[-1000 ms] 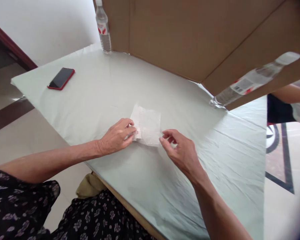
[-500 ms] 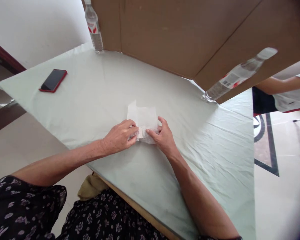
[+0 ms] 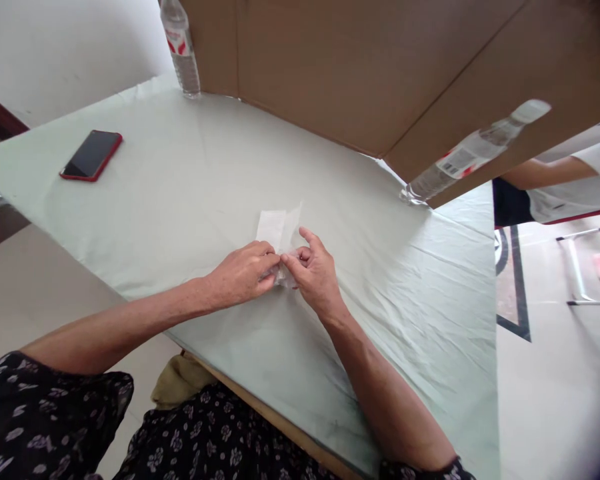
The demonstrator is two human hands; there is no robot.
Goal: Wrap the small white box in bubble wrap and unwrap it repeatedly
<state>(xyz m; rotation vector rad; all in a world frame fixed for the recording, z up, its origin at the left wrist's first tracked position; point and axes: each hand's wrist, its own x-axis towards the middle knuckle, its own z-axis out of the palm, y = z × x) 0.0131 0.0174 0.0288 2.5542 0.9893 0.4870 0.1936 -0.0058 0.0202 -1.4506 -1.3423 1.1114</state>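
A small white, partly see-through wrapper (image 3: 271,225) lies at the front middle of the cloth-covered table, its far part creased and standing up on the right. My left hand (image 3: 245,270) is closed on the wrapper's near left part, fingers curled over it. From the other side my right hand (image 3: 314,270) pinches the near right part between thumb and bent fingers, with the index finger raised. Both hands' fingertips almost meet. Whatever lies inside the wrapper is covered by the fingers and cannot be made out.
A phone in a red case (image 3: 93,155) rests on the pale green tablecloth (image 3: 180,180) at the left. Brown cardboard panels (image 3: 310,67) stand along the back, with one water bottle (image 3: 181,53) at the left and another bottle (image 3: 473,157) at the right. A person's arm (image 3: 545,173) shows beyond.
My right hand has moved left toward my left hand, folding the right side of the wrapper inward and upward. The view has shifted slightly.
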